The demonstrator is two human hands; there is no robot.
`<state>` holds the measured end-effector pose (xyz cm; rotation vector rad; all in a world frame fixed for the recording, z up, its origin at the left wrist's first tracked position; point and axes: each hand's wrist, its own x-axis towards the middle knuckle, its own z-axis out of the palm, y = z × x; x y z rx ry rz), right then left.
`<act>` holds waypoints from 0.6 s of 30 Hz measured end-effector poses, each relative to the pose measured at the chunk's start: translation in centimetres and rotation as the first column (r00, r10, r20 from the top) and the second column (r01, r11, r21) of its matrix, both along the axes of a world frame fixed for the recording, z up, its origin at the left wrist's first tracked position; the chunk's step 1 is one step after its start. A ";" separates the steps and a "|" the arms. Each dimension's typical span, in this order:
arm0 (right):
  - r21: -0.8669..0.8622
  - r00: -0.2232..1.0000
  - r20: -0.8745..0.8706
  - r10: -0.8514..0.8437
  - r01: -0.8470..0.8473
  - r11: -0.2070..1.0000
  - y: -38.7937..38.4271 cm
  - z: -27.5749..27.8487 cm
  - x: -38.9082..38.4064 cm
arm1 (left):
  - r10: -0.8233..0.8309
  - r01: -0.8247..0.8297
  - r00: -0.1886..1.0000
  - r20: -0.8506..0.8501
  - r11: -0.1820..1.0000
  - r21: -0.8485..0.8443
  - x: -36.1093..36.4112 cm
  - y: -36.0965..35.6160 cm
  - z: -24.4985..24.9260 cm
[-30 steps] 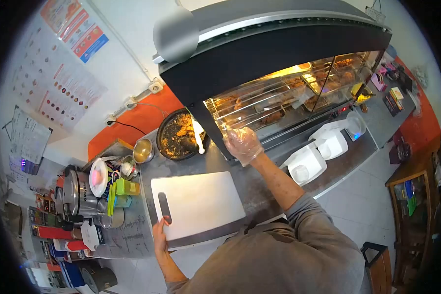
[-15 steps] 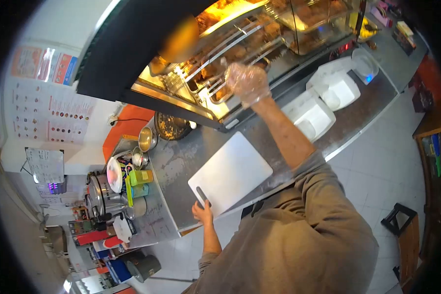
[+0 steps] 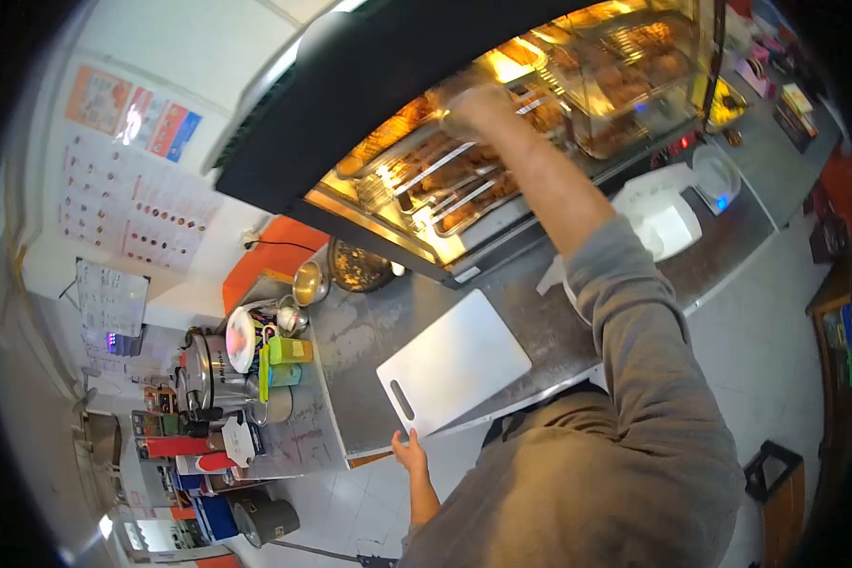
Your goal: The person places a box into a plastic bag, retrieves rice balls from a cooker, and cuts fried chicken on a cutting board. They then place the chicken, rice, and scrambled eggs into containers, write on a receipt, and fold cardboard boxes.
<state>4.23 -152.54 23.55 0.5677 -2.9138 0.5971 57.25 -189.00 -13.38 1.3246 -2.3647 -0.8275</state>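
Our 2 hands, well apart
Left hand (image 3: 412, 454), lower centre, fingers spread at the cutting board's (image 3: 455, 362) edge; right hand (image 3: 478, 111), upper centre, blurred at the food warmer (image 3: 289, 156), fingers unclear to us.

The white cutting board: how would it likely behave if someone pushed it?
The board looks flat and stiff, so it would probably slide whole rather than bend. Lying flat on the counter, it seems unlikely to roll or tip.

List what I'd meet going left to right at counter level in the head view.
Large metal pot, small metal bowl, white cutting board, open white box, tray of something yellow.
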 end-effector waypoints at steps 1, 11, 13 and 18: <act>-0.103 0.997 0.074 0.009 -0.001 0.995 0.2 0.2 -3.4 | 0.027 -0.027 0.999 -0.029 0.999 0.022 -0.1 0.2 -0.2; -0.401 0.988 -0.142 -0.056 -0.005 0.916 1.7 1.6 -8.0 | 0.329 -0.323 0.943 -0.051 0.942 0.095 9.8 3.6 -1.8; -0.439 0.990 -0.103 -0.094 0.039 0.897 2.7 1.3 -9.2 | 0.396 -0.390 0.917 -0.052 0.916 0.091 11.8 3.7 -1.9; -0.441 0.969 0.011 -0.247 0.226 0.868 4.2 -0.2 -12.1 | 0.402 -0.386 0.894 -0.199 0.915 0.115 15.2 2.1 -5.3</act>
